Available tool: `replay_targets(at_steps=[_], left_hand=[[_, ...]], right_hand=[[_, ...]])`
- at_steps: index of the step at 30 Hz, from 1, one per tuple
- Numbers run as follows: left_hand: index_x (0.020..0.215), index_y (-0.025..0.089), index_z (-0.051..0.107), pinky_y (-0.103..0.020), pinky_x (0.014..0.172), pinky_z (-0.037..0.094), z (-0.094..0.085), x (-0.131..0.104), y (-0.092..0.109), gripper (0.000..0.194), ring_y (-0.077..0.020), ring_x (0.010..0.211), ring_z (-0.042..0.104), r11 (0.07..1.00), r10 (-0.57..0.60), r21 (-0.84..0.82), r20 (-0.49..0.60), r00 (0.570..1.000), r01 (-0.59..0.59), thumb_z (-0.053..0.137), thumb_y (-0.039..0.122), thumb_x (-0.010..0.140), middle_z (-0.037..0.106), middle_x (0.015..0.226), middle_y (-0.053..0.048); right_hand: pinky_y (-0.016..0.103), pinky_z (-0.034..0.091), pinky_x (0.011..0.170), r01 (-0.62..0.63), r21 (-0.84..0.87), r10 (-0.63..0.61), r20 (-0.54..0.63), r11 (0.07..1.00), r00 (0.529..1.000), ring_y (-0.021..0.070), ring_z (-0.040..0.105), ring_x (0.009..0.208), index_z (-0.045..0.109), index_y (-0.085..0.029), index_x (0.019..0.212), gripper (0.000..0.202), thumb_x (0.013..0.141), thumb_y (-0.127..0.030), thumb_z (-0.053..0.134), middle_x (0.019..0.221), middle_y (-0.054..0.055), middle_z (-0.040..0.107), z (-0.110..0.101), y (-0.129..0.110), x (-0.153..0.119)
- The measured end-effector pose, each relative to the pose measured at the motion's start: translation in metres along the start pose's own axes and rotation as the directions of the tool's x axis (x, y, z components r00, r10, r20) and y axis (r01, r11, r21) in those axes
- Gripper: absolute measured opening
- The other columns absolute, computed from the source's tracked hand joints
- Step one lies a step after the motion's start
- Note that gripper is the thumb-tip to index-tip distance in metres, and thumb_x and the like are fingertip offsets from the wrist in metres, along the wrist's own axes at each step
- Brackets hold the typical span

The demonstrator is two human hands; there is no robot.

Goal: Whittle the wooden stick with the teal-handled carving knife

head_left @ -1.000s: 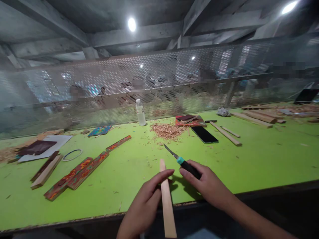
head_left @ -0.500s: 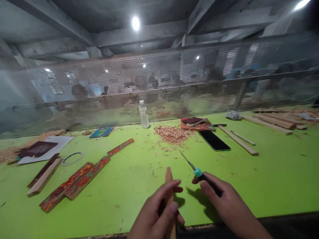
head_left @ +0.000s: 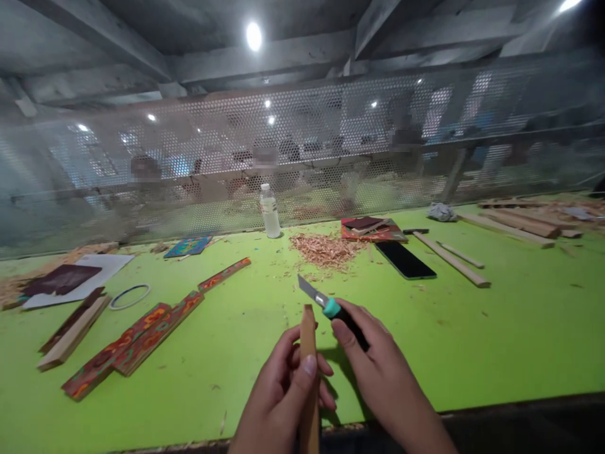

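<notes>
My left hand [head_left: 288,384] is closed around a narrow wooden stick [head_left: 309,340], thumb laid along its upper face. The stick points away from me, and its far end looks cut to a taper. In my right hand [head_left: 371,350] is a carving knife [head_left: 333,309] with a black and turquoise handle, gripped in a fist. Its short blade angles up and to the left, just beyond the stick's tip and apart from it. Past the blade lies a heap of wood shavings [head_left: 326,251] on the green table [head_left: 472,353].
Painted wood strips [head_left: 161,340] and a white ring [head_left: 130,297] lie to the left. A water bottle [head_left: 270,212] stands near the perforated metal screen [head_left: 212,164]. On the right are a phone [head_left: 405,260], a hammer [head_left: 451,260] and several wooden pieces [head_left: 520,226].
My right hand has swung the knife leftward, bringing the blade near the stick's far end. My left hand has turned the stick and shifted its fingers around it. The view has tilted slightly.
</notes>
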State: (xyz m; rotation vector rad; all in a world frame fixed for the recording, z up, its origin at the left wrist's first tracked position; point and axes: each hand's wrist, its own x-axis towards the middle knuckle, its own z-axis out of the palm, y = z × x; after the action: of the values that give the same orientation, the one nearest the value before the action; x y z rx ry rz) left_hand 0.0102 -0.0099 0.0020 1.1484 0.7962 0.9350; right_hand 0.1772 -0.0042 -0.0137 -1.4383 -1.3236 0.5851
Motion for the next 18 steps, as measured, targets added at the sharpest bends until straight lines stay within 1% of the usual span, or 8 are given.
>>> replay_targets(at_steps=[3, 5, 8, 11, 12, 14, 15, 18], left_hand=[[0.146, 0.022, 0.056, -0.027, 0.066, 0.051, 0.005, 0.001, 0.000, 0.072, -0.0150, 0.071, 0.064, 0.999, -0.048, -0.026, -0.038, 0.998, 0.047, 0.077, 0.058, 0.087, 0.067, 0.093, -0.004], [0.146, 0.021, 0.058, -0.025, 0.061, 0.047, 0.006, 0.001, -0.001, 0.076, -0.0143, 0.070, 0.061, 0.997, -0.059, -0.058, -0.091, 0.994, 0.054, 0.080, 0.059, 0.084, 0.066, 0.090, -0.003], [0.148, 0.023, 0.058, -0.024, 0.063, 0.047, 0.003, 0.001, -0.005, 0.072, -0.0133, 0.071, 0.058, 0.996, -0.053, -0.076, -0.148, 0.988, 0.042, 0.078, 0.056, 0.087, 0.064, 0.087, -0.002], [0.150, 0.025, 0.057, -0.025, 0.063, 0.047, -0.002, 0.000, -0.007, 0.070, -0.0140, 0.069, 0.057, 0.997, -0.068, -0.034, -0.121, 0.990, 0.065, 0.074, 0.058, 0.090, 0.064, 0.081, -0.001], [0.148, 0.026, 0.060, -0.025, 0.064, 0.048, -0.002, -0.001, -0.007, 0.069, -0.0146, 0.071, 0.058, 0.997, -0.074, -0.021, -0.127, 0.989, 0.072, 0.074, 0.059, 0.089, 0.066, 0.084, -0.003], [0.141, 0.027, 0.067, -0.026, 0.073, 0.049, -0.002, -0.004, -0.006, 0.063, -0.0164, 0.083, 0.061, 0.998, -0.065, -0.016, -0.195, 0.979, 0.063, 0.077, 0.058, 0.087, 0.071, 0.103, -0.007], [0.138, 0.027, 0.070, -0.025, 0.073, 0.049, -0.001, -0.005, -0.005, 0.062, -0.0166, 0.086, 0.061, 0.997, -0.069, -0.037, -0.223, 0.972, 0.062, 0.078, 0.058, 0.085, 0.071, 0.108, -0.007], [0.141, 0.027, 0.066, -0.021, 0.061, 0.042, 0.005, -0.009, -0.004, 0.066, -0.0136, 0.072, 0.058, 0.979, -0.156, -0.164, -0.230, 0.961, 0.119, 0.078, 0.060, 0.085, 0.071, 0.091, -0.005]], right_hand=[[0.063, 0.036, 0.114, -0.049, 0.027, 0.051, -0.055, 0.998, 0.997, 0.0352, 0.052, 0.134, 0.064, -0.028, 0.132, 0.049, 0.098, -0.062, 0.050, 0.139, 0.010, 0.066, 0.008, 0.000, -0.003], [0.064, 0.036, 0.113, -0.023, -0.034, 0.021, -0.072, 0.999, 0.997, 0.0359, 0.053, 0.132, 0.065, -0.030, 0.130, 0.047, 0.098, -0.062, 0.051, 0.135, 0.009, 0.068, 0.011, 0.004, -0.008], [0.058, 0.044, 0.108, 0.034, -0.095, -0.040, -0.062, 0.995, 0.997, 0.0350, 0.056, 0.129, 0.066, -0.032, 0.128, 0.043, 0.099, -0.061, 0.052, 0.130, 0.008, 0.071, 0.013, 0.009, -0.014], [0.050, 0.049, 0.103, 0.049, -0.086, -0.059, -0.119, 0.995, 0.991, 0.0334, 0.058, 0.126, 0.067, -0.033, 0.125, 0.041, 0.100, -0.061, 0.052, 0.128, 0.006, 0.071, 0.013, 0.008, -0.020], [0.049, 0.048, 0.103, 0.045, -0.080, -0.056, -0.142, 0.996, 0.988, 0.0330, 0.057, 0.127, 0.067, -0.034, 0.125, 0.040, 0.100, -0.062, 0.051, 0.128, 0.006, 0.071, 0.014, 0.007, -0.021], [0.048, 0.047, 0.103, 0.040, -0.078, -0.052, -0.160, 0.996, 0.986, 0.0323, 0.057, 0.126, 0.066, -0.035, 0.125, 0.040, 0.101, -0.062, 0.051, 0.127, 0.004, 0.071, 0.014, 0.003, -0.023], [0.048, 0.047, 0.103, 0.038, -0.078, -0.050, -0.161, 0.996, 0.986, 0.0320, 0.058, 0.126, 0.066, -0.035, 0.125, 0.039, 0.101, -0.062, 0.050, 0.126, 0.004, 0.071, 0.014, 0.002, -0.024], [0.047, 0.048, 0.101, 0.047, -0.082, -0.060, -0.161, 0.995, 0.985, 0.0327, 0.060, 0.123, 0.066, -0.033, 0.125, 0.038, 0.102, -0.060, 0.050, 0.125, 0.006, 0.072, 0.014, 0.000, -0.025]])
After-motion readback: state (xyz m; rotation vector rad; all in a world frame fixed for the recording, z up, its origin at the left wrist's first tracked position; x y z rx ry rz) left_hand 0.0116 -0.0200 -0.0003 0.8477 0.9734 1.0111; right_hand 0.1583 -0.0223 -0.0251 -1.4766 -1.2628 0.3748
